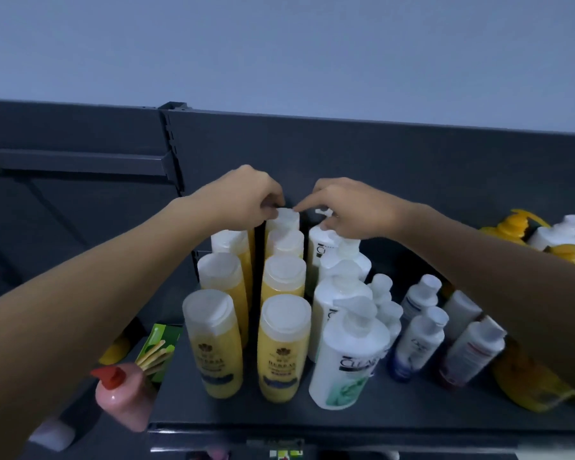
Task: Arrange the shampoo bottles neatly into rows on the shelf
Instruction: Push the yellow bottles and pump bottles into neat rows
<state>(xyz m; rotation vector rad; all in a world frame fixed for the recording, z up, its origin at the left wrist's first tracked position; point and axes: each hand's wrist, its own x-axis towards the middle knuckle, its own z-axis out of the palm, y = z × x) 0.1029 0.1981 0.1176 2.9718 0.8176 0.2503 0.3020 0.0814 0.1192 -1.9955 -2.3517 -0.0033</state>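
Both hands meet at the back of the shelf [412,416], mid-frame. The left hand [246,194] has its fingers pinched narrow around the cap of the rearmost yellow bottle [284,219] in the second yellow row. The right hand [349,207] reaches one finger toward that same cap while the rest of it curls over the pump [324,212] of the rearmost white bottle [319,244]; whether it truly grips the pump I cannot tell.

The yellow bottles stand in two rows running front to back, left of centre: the left row [219,313] and the second row [284,330]. White pump bottles [346,353] form a third row just right of them, and smaller white bottles [419,327] stand looser further right.

The step seems to be seating the back yellow bottle in line. To do it well, steer from the cap with small pushes, keeping it upright and square behind the cap in front, and matching the gap to the left row. The forearms hang over the front bottles, so withdrawing upward first would avoid toppling them.
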